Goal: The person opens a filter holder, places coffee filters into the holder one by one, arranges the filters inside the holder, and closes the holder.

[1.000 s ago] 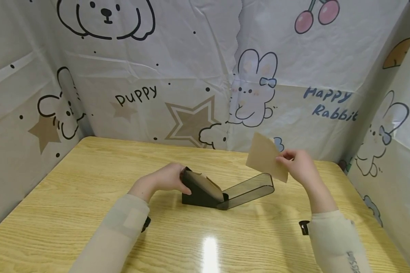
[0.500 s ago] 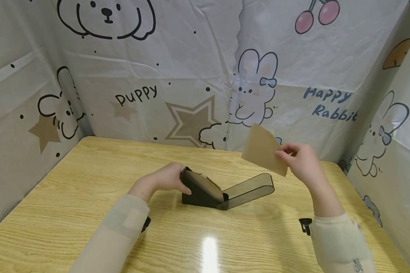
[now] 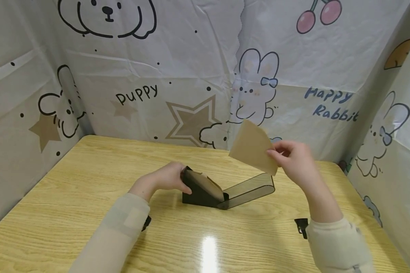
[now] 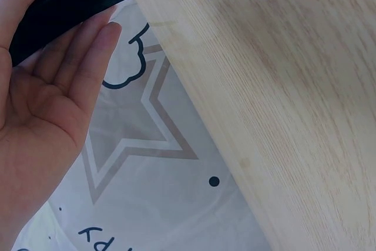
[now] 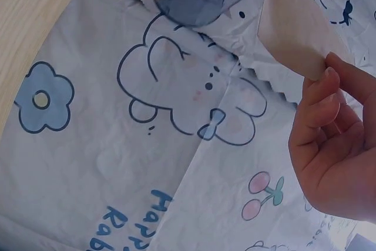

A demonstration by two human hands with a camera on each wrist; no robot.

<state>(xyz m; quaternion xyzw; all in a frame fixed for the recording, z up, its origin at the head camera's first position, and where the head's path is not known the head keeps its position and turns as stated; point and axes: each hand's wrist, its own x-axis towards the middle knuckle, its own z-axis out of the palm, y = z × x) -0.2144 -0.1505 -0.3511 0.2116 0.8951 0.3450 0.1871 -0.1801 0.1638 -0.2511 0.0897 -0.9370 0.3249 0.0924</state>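
A black wedge-shaped coffee filter holder (image 3: 199, 196) stands on the table with its smoky clear lid (image 3: 251, 189) swung open to the right. Brown paper filters (image 3: 210, 184) lie inside it. My left hand (image 3: 167, 177) grips the holder's tall back end, thumb on the near side; the left wrist view shows fingers along the dark wall (image 4: 100, 7). Above the lid, my right hand (image 3: 295, 161) pinches one brown coffee filter (image 3: 251, 146) at its edge between thumb and fingers. In the right wrist view this filter (image 5: 294, 27) shows a curved edge.
The wood-grain table (image 3: 89, 174) reaches back to a white printed cloth (image 3: 140, 68) that hangs behind and at both sides. A dark wrist-mounted piece (image 3: 301, 226) sticks out beside the right sleeve.
My right hand has carried the coffee filter up and to the left, so it hangs nearer the holder. The left hand and the holder have stayed in place.
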